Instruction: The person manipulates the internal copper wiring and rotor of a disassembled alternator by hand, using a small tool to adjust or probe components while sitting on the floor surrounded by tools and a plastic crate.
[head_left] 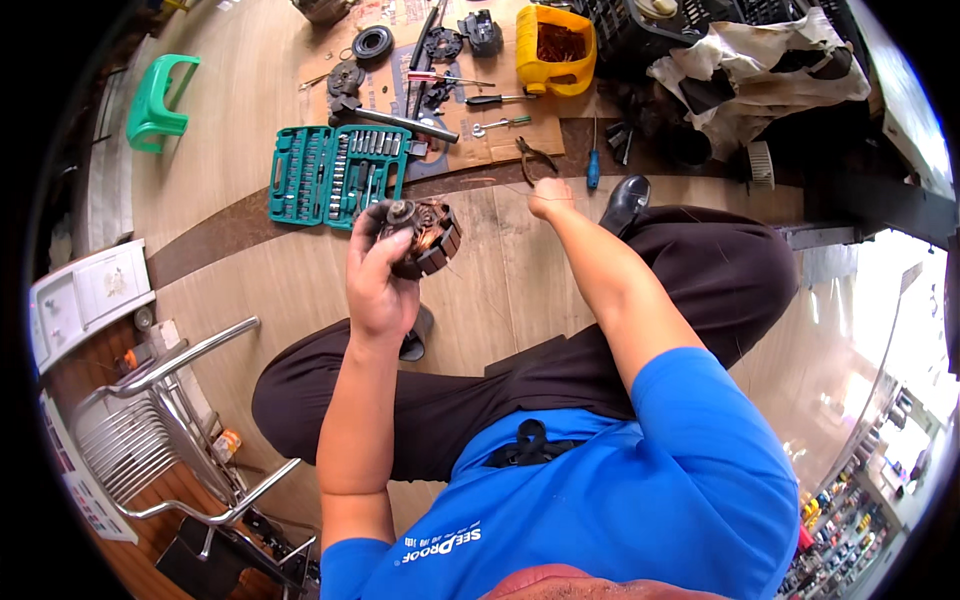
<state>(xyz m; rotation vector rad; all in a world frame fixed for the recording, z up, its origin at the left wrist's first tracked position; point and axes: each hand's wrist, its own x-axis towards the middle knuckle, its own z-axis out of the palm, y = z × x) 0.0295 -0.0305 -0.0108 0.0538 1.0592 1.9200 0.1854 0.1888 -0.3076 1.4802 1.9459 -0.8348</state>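
My left hand point(382, 275) is closed round a motor stator point(428, 240), a dark ring with copper windings and a round metal part at its side. Reddish copper strands hang loose about it. Held out to the right, my right hand point(551, 198) is closed in a fist. A thin copper wire point(488, 182) runs between the stator and this fist, which appears to grip its end; the fingertips are hidden. Just beyond the fist lie pliers point(535, 158) with their handles spread.
An open green socket set point(338, 180) lies beyond my left hand. Farther off, flattened cardboard point(500, 148) bears screwdrivers and dark motor parts. A cut yellow jug point(528, 52) holds copper wire. A blue-handled screwdriver point(593, 170) lies near my shoe. A green stool point(160, 105) and metal chair point(150, 440) stand left.
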